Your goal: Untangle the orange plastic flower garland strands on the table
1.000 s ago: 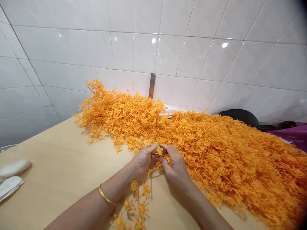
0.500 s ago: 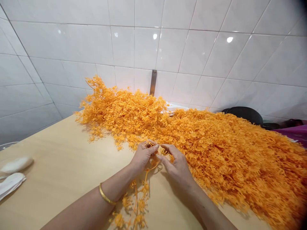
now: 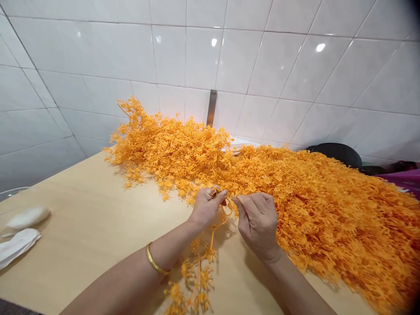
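Note:
My left hand is closed around the upper part of an orange plastic flower stem. Its branched end, with small spiky blossoms, hangs down over the table beside my left wrist, where a gold bangle sits. Just to the right, my right hand makes a pinch, thumb against the bent fingers. Its fingertips are close to the stem's loops by my left thumb; what lies between them is too small to make out. Behind both hands is a heap of similar orange flower stems.
A larger pile of orange stems covers the table's right side. At the left edge of the wooden table lie a white rounded object and a white cloth-like piece. A tiled wall with a metal strip rises behind.
My right hand has drawn away to the right, its fingers going from loosely curved to a tight pinch. My left hand keeps its hold on the stem and sits slightly further right.

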`<state>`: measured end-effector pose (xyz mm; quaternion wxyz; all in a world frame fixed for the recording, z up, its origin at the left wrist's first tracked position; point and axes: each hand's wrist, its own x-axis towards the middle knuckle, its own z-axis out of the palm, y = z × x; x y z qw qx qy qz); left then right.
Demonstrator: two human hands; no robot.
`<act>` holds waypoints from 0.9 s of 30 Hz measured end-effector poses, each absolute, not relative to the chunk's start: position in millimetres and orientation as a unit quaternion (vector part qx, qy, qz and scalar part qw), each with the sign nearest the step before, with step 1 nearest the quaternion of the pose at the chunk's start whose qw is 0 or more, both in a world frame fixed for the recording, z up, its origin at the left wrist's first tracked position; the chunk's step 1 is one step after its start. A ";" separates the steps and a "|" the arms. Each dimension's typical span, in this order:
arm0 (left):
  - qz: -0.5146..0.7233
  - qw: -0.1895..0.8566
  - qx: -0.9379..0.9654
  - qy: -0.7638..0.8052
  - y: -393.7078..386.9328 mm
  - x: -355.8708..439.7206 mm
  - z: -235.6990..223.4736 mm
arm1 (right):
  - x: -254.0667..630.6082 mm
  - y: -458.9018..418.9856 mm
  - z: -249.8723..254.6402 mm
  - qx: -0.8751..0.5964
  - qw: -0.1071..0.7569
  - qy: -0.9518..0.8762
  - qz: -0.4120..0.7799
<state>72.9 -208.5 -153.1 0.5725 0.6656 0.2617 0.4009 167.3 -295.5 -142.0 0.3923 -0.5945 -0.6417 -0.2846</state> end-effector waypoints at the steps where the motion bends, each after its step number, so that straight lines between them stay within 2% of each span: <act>1: 0.408 0.556 0.675 0.262 -208.9 73.4 -153.6 | 166.6 -296.5 -141.2 -0.586 0.374 -0.655 -0.295; 4: 0.423 0.503 0.711 0.252 -207.1 72.8 -157.1 | 163.5 -301.6 -137.8 -0.566 0.344 -0.684 -0.305; 6: 0.427 0.477 0.721 0.265 -202.7 70.9 -160.8 | 160.3 -309.2 -130.1 -0.550 0.357 -0.688 -0.311; 10: 0.427 0.523 0.646 0.356 -192.6 67.3 -165.4 | 157.7 -327.9 -96.9 -0.568 0.475 -0.562 -0.367; 12: 0.420 0.596 0.605 0.319 -192.3 67.3 -163.3 | 163.0 -330.1 -82.2 -0.619 0.528 -0.466 -0.348; 16: 0.355 0.819 0.415 0.179 -198.0 67.1 -155.0 | 185.4 -316.7 -87.0 -0.677 0.589 -0.434 -0.072; 18: 0.314 0.885 0.299 0.170 -198.5 63.8 -152.8 | 194.5 -308.2 -102.7 -0.671 0.604 -0.425 0.065; 23: 0.280 0.925 0.198 0.166 -194.0 54.0 -153.0 | 184.5 -299.3 -131.1 -0.614 0.573 -0.423 0.341; 27: 0.282 0.921 0.213 0.166 -193.6 55.0 -152.6 | 163.9 -298.1 -135.2 -0.567 0.532 -0.462 0.426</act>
